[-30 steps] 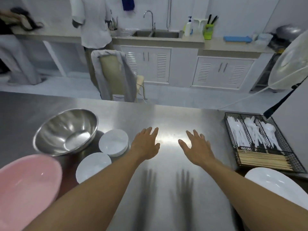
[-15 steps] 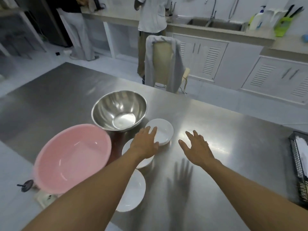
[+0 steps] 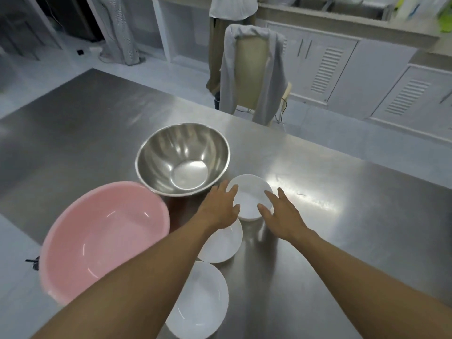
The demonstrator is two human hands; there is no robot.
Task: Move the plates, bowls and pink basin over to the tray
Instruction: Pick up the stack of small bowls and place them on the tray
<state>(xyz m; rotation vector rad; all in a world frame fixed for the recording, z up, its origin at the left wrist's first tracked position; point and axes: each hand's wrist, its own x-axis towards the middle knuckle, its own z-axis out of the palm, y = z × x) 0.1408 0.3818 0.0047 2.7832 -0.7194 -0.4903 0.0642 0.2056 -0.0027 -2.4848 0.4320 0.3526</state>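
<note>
1. A pink basin [image 3: 105, 243] is seen at the far left, on the near-left corner of the steel table [image 3: 342, 192]. Its mouth is turned upward and tipped a little toward the camera, and its left rim appears to overhang the table's edge. It is round, so no long axis can be given.

2. A large steel bowl [image 3: 182, 159] is set upright just beyond and to the right of the basin, mouth up; the two rims are close together, and whether they touch cannot be told.

3. Three white dishes are laid in a row that runs from the near edge away from the camera, all mouth up: a near white bowl [image 3: 200, 302], a middle white bowl [image 3: 223, 244] partly covered by the left forearm, and a small far white bowl [image 3: 249, 196] just right of the steel bowl.

4. The left hand [image 3: 219, 207] is held palm down with the fingers spread and extended, its fingertips lying over the left rim of the small far white bowl. Nothing is gripped by it.

5. The right hand [image 3: 281, 212] is likewise held palm down with the fingers splayed, its thumb and forefinger placed at the right rim of the same bowl. No closed grasp is seen; whether the rim is actually touched cannot be told.

6. Beyond the table, a chair [image 3: 253, 72] draped with a grey garment is seen, with white cabinets [image 3: 342, 69] to its right.
</note>
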